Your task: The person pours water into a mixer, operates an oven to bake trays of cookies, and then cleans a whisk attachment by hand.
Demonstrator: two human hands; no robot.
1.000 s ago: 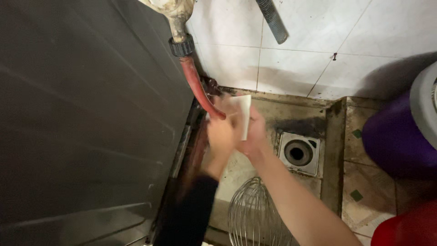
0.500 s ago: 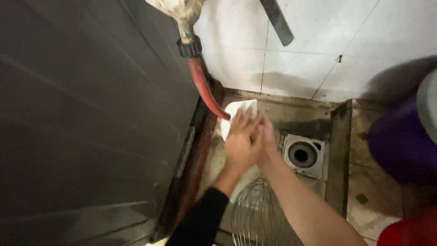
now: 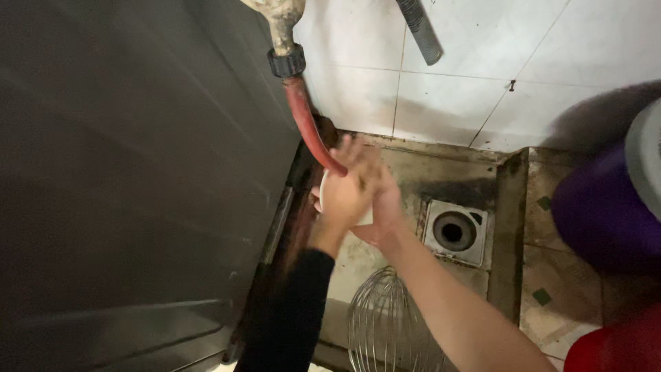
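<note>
– Position of the hands?
– The left hand (image 3: pixel 346 195) and right hand (image 3: pixel 381 207) are held together under the red hose (image 3: pixel 308 127), above the floor drain (image 3: pixel 454 232).
– Fingers?
– Loosely spread over a small white object (image 3: pixel 365 218), which is clasped between both palms; a wire whisk (image 3: pixel 389 331) lies below.

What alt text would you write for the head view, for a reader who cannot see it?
Two hands, the left hand over the right hand, hold a small white object at the end of a red hose above a dirty tiled floor. A floor drain lies beside them, a wire whisk below, and a dark metal panel fills the left.
</note>
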